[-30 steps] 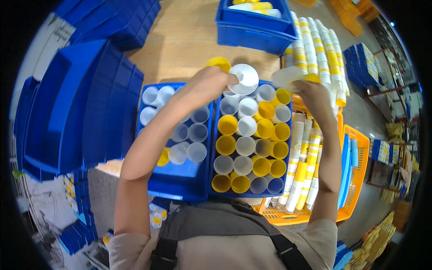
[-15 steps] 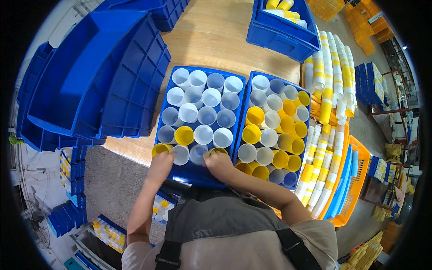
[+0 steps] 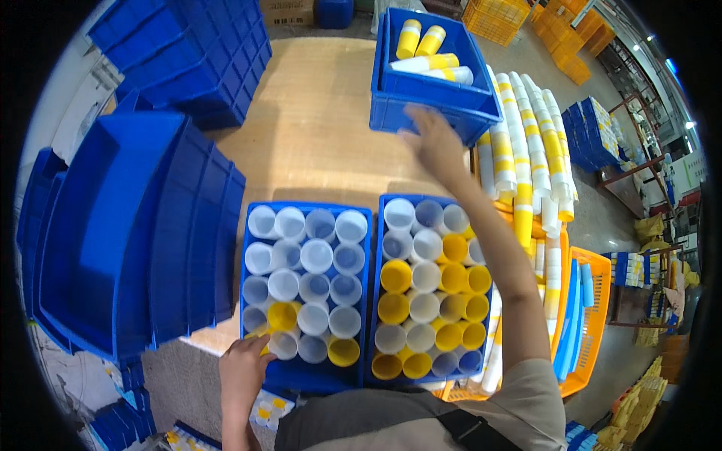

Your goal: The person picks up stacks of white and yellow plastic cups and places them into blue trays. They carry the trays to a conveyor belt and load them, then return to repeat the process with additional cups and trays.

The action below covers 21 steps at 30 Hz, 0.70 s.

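Left of cups (image 3: 317, 256), seemingly nested bins (image 3: 197, 240)

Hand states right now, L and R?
Left hand: at a yellow cup; grip can't be told.
Right hand: open, nothing visible in it.

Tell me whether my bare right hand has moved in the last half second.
Yes. The right hand went from the near end of the left blue plastic tray of upright cylinders, forward and rightward, toward the rectangular blue plastic bin.
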Each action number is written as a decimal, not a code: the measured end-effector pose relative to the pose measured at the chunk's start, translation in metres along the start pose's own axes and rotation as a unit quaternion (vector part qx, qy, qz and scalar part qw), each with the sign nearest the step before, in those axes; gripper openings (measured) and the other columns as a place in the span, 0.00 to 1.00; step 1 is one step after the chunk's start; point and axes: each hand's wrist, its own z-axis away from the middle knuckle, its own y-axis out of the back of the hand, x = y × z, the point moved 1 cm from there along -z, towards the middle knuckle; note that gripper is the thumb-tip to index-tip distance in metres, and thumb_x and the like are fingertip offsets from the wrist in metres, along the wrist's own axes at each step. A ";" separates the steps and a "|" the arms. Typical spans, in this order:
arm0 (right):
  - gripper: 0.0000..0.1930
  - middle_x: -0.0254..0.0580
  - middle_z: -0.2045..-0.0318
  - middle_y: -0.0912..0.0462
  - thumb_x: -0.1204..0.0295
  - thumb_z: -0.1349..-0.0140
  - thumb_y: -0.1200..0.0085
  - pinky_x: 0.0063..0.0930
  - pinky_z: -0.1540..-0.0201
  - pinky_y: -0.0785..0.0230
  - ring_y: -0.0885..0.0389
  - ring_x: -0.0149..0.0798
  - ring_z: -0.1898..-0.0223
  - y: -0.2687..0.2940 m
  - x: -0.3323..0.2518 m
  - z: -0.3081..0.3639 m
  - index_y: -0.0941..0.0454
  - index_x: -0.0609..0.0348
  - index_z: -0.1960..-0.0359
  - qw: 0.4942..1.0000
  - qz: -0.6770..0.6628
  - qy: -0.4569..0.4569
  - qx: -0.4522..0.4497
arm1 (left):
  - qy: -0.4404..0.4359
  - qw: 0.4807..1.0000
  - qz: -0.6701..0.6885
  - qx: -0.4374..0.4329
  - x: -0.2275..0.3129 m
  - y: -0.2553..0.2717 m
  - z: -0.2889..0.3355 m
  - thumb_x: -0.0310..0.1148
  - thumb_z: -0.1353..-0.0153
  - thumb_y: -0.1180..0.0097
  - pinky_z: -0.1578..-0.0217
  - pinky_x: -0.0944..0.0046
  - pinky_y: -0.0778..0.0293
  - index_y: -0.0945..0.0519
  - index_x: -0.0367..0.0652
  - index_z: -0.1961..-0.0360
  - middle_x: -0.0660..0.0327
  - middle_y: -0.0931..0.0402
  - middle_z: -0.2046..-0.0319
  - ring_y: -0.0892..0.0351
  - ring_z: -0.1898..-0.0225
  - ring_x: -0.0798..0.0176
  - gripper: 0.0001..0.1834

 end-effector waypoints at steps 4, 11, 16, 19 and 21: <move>0.34 0.52 0.38 0.29 0.47 0.36 0.47 0.53 0.34 0.43 0.33 0.51 0.36 -0.042 0.108 -0.086 0.31 0.59 0.38 0.976 0.212 -0.006 0.052 | 0.016 0.999 0.011 0.043 0.013 0.005 -0.019 0.31 0.50 0.31 0.59 0.57 0.21 0.18 0.39 0.53 0.51 0.16 0.61 0.16 0.60 0.49 0.22; 0.27 0.48 0.59 0.16 0.45 0.33 0.52 0.40 0.48 0.28 0.20 0.48 0.52 -0.029 0.099 -0.073 0.17 0.58 0.56 0.994 0.090 -0.053 -0.025 | -0.023 0.998 0.049 -0.015 0.020 -0.024 -0.036 0.33 0.48 0.31 0.57 0.57 0.21 0.19 0.38 0.53 0.50 0.17 0.61 0.16 0.59 0.49 0.21; 0.14 0.42 0.58 0.14 0.64 0.41 0.37 0.35 0.52 0.25 0.17 0.43 0.53 -0.009 0.094 -0.089 0.16 0.52 0.55 0.993 0.093 0.059 -0.041 | -0.039 0.995 0.087 -0.006 0.029 -0.032 -0.039 0.33 0.49 0.30 0.56 0.57 0.22 0.19 0.38 0.52 0.50 0.17 0.60 0.16 0.58 0.49 0.22; 0.25 0.40 0.43 0.21 0.70 0.43 0.35 0.38 0.39 0.33 0.24 0.44 0.41 -0.040 0.109 -0.113 0.23 0.45 0.42 0.956 0.092 0.022 -0.277 | -0.036 0.996 0.085 -0.006 0.033 -0.030 -0.035 0.33 0.48 0.30 0.55 0.57 0.22 0.19 0.38 0.52 0.51 0.17 0.59 0.16 0.58 0.50 0.22; 0.38 0.44 0.37 0.27 0.65 0.46 0.31 0.45 0.33 0.39 0.30 0.47 0.35 -0.053 0.110 -0.125 0.33 0.41 0.32 0.923 0.065 -0.022 -0.379 | -0.041 0.996 0.076 0.004 0.033 -0.034 -0.027 0.33 0.47 0.30 0.55 0.58 0.22 0.19 0.38 0.52 0.51 0.17 0.58 0.16 0.58 0.50 0.22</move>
